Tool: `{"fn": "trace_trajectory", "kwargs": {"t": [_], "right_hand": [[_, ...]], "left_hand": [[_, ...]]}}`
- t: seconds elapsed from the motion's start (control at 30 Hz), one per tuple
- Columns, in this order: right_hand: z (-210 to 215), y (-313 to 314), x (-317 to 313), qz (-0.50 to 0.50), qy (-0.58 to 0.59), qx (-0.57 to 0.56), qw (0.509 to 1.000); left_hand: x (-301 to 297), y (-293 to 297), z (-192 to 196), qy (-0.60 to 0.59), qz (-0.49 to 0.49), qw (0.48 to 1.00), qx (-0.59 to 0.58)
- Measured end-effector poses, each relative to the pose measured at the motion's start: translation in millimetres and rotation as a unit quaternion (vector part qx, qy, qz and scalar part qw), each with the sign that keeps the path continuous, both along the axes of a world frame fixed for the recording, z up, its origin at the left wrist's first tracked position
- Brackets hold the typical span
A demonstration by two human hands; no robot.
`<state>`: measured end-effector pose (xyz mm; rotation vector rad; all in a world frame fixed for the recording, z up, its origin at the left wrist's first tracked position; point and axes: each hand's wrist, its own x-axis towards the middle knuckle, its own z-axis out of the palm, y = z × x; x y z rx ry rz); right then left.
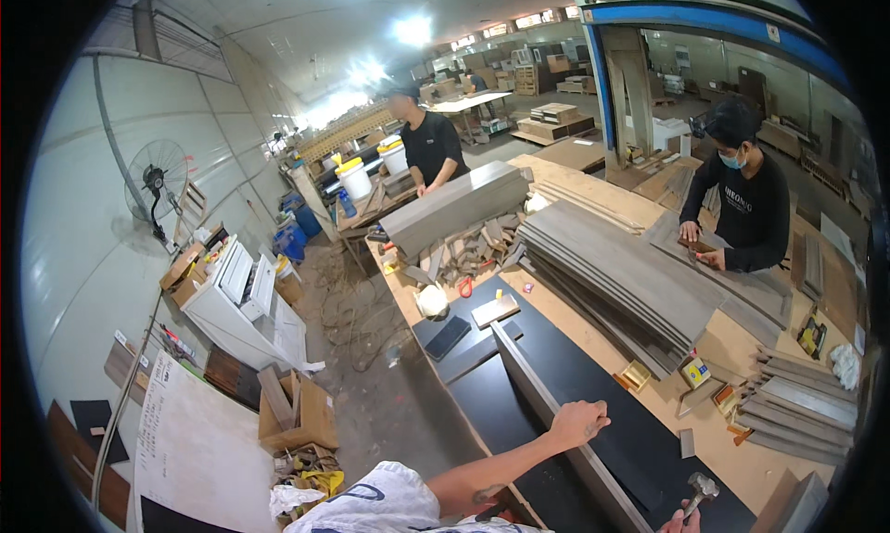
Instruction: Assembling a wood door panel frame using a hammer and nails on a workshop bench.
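My left hand (577, 422) is closed in a fist and rests on the raised grey edge of a long black panel (640, 440) that lies on the workbench (593, 334). My right hand (684, 520) shows only at the bottom edge and grips the handle of a small hammer (700, 489), whose metal head points up over the black panel. Smaller dark offcuts (450, 336) and a pale wooden block (496, 310) lie at the panel's far end.
Stacks of grey boards (621, 273) cover the bench middle and right side (797, 408). One person in black sands a piece (700, 247) at the right; another stands behind a long grey board (454, 207). Cardboard boxes (297, 412), a white cabinet (241, 306) and a fan (156, 176) line the left aisle.
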<state>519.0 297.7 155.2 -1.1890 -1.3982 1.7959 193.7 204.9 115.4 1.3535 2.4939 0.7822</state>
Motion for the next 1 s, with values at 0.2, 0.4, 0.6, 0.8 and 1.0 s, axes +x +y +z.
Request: {"fn": "trace_trajectory", "kwargs": {"t": [0.2, 0.4, 0.6, 0.8, 1.0], "right_hand": [[1.3, 0.8, -2.5, -0.001, -0.015, -0.015, 1.0], [-1.6, -5.5, -2.3, -0.002, -0.034, 0.022, 0.999], [-6.2, -9.6, -3.6, -0.002, -0.043, 0.045, 0.998], [5.6, -17.5, -8.8, 0.0, -0.063, 0.108, 0.992], [-11.2, -13.8, -9.6, 0.007, -0.075, 0.145, 0.987]], "left_hand": [[1.4, -0.1, -3.7, 0.033, 0.017, 0.999, -0.006], [3.3, -1.7, -0.8, 0.06, 0.008, 0.998, 0.001], [5.5, -0.9, -3.4, 0.065, 0.02, 0.998, 0.018], [1.9, 2.4, -11.1, 0.073, 0.031, 0.995, 0.064], [0.5, 5.5, -16.8, 0.092, 0.049, 0.99, 0.093]]}}
